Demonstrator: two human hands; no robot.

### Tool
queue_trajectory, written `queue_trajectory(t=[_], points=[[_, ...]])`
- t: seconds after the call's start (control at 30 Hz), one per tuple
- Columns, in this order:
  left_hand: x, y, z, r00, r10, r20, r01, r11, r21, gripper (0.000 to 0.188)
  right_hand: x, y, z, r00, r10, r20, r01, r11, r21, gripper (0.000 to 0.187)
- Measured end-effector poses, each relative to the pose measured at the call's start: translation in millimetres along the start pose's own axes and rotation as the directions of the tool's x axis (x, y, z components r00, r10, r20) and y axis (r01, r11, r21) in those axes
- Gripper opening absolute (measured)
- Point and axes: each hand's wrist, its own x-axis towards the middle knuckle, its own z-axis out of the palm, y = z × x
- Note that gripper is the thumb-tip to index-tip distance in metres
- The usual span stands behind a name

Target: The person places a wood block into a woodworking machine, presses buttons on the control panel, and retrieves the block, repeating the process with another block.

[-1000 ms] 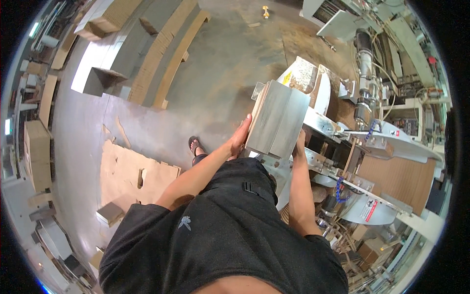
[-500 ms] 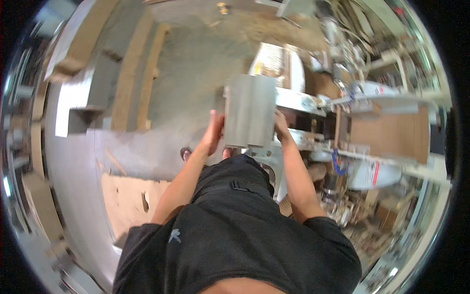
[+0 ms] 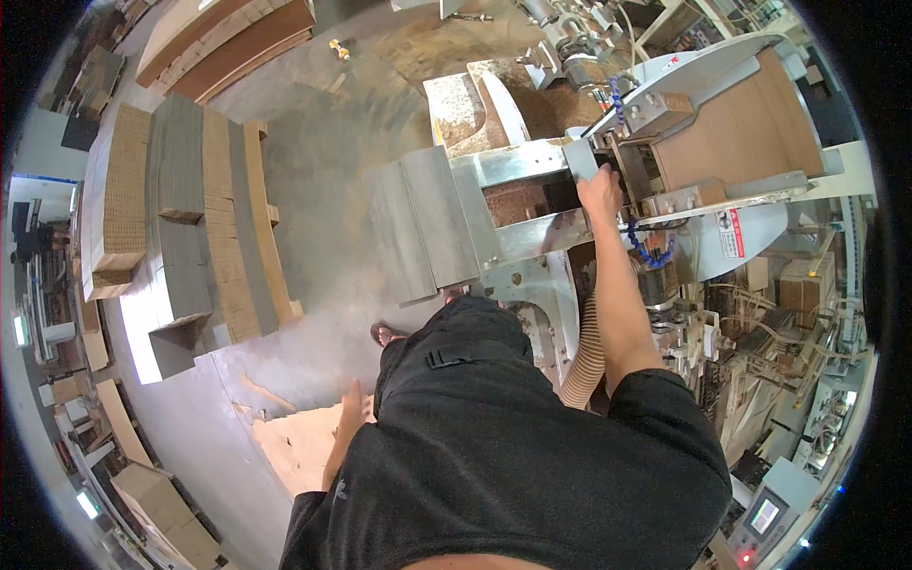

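Note:
My right hand (image 3: 600,197) reaches out to the far end of the machine's metal rails (image 3: 541,236), its fingers closed beside a small grey plate (image 3: 579,160). What they grip is hidden. My left hand (image 3: 352,410) hangs low beside my body, slightly blurred, with its fingers stretched and nothing in them. Grey boards (image 3: 425,223) lie side by side at the near end of the rails, in front of my legs. Neither hand touches them. Past my right hand, brown boards (image 3: 746,128) sit in the machine's holder.
Long stacks of grey and brown boards (image 3: 220,209) stand on the left, with another brown stack (image 3: 228,43) farther back. A ribbed hose (image 3: 582,356) runs beside my right leg. A tan sheet (image 3: 290,442) lies on the floor at left. A control panel (image 3: 768,513) is at lower right.
The grey boards have left both hands and now lie on the rails. My left hand has dropped to my side, while my right hand has moved right along the machine. The view has turned.

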Motion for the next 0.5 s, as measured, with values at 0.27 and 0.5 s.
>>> queue_trajectory(t=[0.27,0.5], points=[[-83.8,38.9,37.0,0.987,-0.141,-0.080,0.148,0.985,0.089,0.067,13.8,14.2,-5.1,0.966,-0.204,0.159,0.201,0.979,0.039,0.023],[-95.2,67.3,65.1,1.000,0.001,-0.021,-0.004,0.990,-0.143,0.065,-47.0,-49.9,1.8,0.754,-0.359,0.550,-0.218,0.654,0.724,0.022]])
